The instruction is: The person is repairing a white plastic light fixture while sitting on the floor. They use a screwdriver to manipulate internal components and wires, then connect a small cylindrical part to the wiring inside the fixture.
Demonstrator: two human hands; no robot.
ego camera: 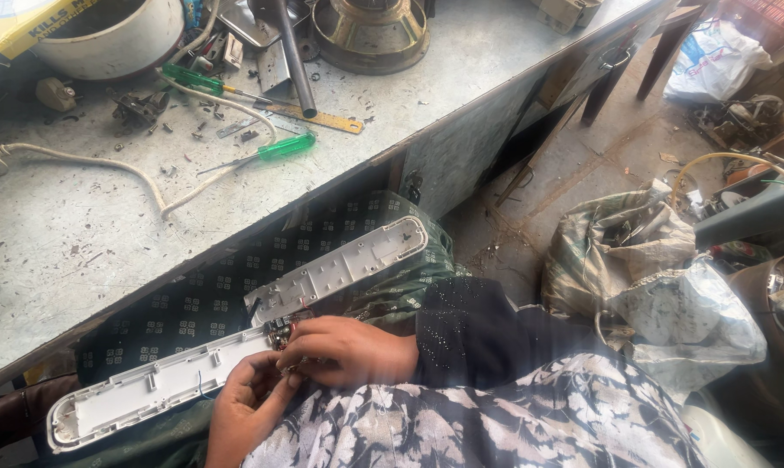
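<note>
A long white plastic casing (340, 264), opened up with its inner ribs showing, lies across my lap on green patterned cloth. My left hand (246, 407) grips its lower half near the middle. My right hand (349, 351) rests over the middle of the casing, fingers pinched on small metal parts and wires there. What exactly the fingertips hold is hidden.
A worn grey workbench (89, 243) stands ahead with two green-handled screwdrivers (284, 146), a white cable (132, 169), a metal ruler (323, 119), a white bowl (115, 39) and a round metal part (370, 30). Plastic bags (669, 295) and clutter fill the floor at right.
</note>
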